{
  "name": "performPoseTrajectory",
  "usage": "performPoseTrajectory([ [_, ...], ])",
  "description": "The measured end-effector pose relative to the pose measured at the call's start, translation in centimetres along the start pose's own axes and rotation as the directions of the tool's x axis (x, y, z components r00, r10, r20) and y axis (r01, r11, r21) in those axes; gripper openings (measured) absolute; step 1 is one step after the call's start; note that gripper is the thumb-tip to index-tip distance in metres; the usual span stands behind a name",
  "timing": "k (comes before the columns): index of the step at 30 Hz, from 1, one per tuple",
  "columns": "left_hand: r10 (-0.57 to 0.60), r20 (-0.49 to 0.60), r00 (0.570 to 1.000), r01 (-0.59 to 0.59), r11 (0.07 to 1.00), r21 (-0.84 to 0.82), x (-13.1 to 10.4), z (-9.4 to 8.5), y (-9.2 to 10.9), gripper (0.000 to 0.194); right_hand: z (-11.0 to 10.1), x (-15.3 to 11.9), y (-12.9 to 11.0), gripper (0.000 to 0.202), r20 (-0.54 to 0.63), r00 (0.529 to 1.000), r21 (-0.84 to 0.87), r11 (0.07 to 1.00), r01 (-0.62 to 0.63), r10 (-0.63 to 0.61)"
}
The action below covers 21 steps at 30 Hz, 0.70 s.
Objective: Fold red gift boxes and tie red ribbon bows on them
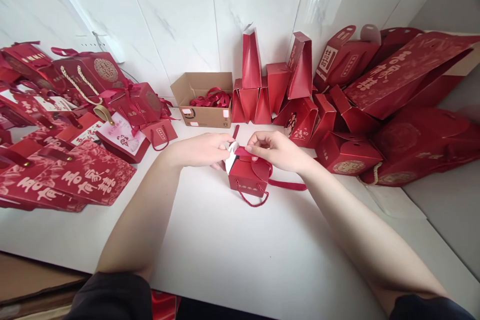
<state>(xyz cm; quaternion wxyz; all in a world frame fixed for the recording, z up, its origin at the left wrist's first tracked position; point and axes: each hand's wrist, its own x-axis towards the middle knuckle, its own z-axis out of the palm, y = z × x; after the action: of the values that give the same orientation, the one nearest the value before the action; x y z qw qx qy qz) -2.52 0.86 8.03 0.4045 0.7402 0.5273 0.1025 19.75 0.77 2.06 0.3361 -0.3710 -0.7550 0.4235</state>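
The red gift box (247, 178) sits at frame centre, its front face running left-to-right, below both hands' fingertips; neither hand is clearly nearer. Right hand (275, 151): thumb and forefinger pinch the ribbon (241, 151). Left hand (202, 150): fingers nearly closed beside the white flap (229, 163); grip indeterminable.

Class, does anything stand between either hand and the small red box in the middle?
Nothing visible does: at the small red box, the left hand meets its white flap while the right hand pinches red ribbon on top.
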Motion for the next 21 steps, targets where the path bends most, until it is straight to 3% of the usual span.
performPoseTrajectory([
  [2,-0.055,0.083,0.995,0.057,0.998,-0.015,0.2,-0.2,-0.1,0.032,0.3,0.0,0.0,0.029,0.024,0.999,0.092,0.995,-0.041,0.039],
  [7,-0.075,0.121,0.990,0.086,0.992,-0.092,0.3,-0.3,-0.3,0.039,0.9,0.1,-0.4,0.027,0.023,0.992,0.336,0.934,-0.122,0.122],
  [12,-0.078,0.149,0.986,0.089,0.993,-0.071,0.1,-0.5,-0.4,0.044,1.6,0.4,-0.1,0.026,-0.116,0.983,0.191,0.974,-0.120,0.143],
  [21,-0.050,0.197,0.979,0.045,0.999,0.031,-0.1,-0.7,-0.2,0.037,2.2,0.3,0.3,0.027,-0.126,0.988,0.026,0.996,-0.088,0.091],
])
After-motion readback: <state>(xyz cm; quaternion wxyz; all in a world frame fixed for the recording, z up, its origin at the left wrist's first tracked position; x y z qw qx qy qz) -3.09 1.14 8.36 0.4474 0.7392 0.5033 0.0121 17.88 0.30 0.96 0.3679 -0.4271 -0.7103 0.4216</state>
